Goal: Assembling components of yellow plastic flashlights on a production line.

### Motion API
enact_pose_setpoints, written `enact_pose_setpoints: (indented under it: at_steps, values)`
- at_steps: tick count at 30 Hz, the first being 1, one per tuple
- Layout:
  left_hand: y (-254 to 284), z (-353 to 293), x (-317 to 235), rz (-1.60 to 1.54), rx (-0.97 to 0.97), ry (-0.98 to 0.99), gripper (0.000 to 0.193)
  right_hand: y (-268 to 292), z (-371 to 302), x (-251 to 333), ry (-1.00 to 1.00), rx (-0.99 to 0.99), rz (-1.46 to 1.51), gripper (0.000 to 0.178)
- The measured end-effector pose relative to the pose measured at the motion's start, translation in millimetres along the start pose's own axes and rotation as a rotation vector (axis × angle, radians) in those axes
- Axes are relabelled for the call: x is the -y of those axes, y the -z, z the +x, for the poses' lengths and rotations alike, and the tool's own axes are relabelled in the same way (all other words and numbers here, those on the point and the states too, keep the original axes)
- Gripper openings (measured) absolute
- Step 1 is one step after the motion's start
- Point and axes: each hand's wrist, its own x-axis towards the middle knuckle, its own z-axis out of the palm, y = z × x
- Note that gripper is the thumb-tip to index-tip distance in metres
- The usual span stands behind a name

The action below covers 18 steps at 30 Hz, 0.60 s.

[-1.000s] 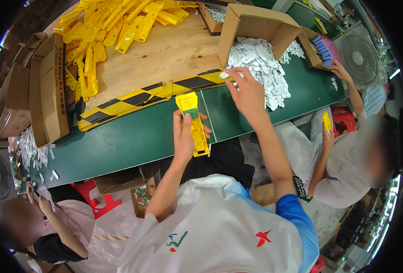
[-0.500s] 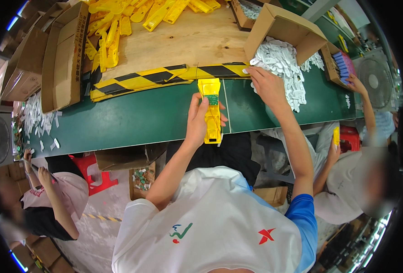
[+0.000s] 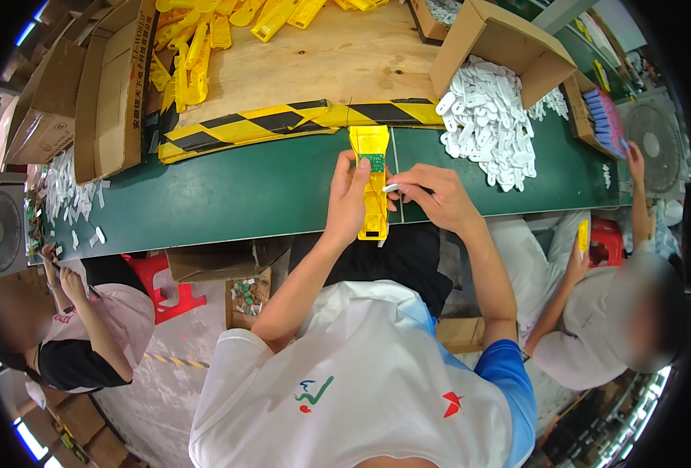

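Note:
My left hand [image 3: 348, 200] is closed around a long yellow plastic housing [image 3: 373, 204], held upright over the table's front edge. A small green circuit board [image 3: 374, 162] sits in the housing's upper part, with thin wires below it. Between the fingertips of my right hand [image 3: 439, 195] is a small white plastic piece [image 3: 392, 187], close against the housing's right side. Whether it touches the housing I cannot tell. To the right lies a heap of similar white plastic pieces [image 3: 490, 129], spilling from a tipped cardboard box [image 3: 517, 39].
Yellow housings [image 3: 197, 66] lie piled on a wooden board [image 3: 306, 70] edged with striped tape. A long cardboard box [image 3: 111, 101] stands at left on the green table [image 3: 228, 195]. Co-workers sit on both sides; the right one holds a yellow part [image 3: 583, 235].
My right hand has come from the white heap back to the housing, carrying a white piece. My left hand still holds the housing in nearly the same place.

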Motion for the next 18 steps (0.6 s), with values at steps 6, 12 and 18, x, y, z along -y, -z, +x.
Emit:
enact_pose_setpoints:
  at_steps: [6,12,18]
  values:
    - [-1,0,-1,0.072,-0.012,-0.002,0.021,-2,-1,-8,-0.106,-0.008,0.101,0.014]
    - [-3,-1,0,0.148,0.000,-0.042,0.024,6,4,-4,-0.171,0.029,0.246,0.012]
    - [-9,-6,-2,0.265,-0.006,-0.080,0.038,5,6,-5,-0.340,0.033,0.341,0.023]
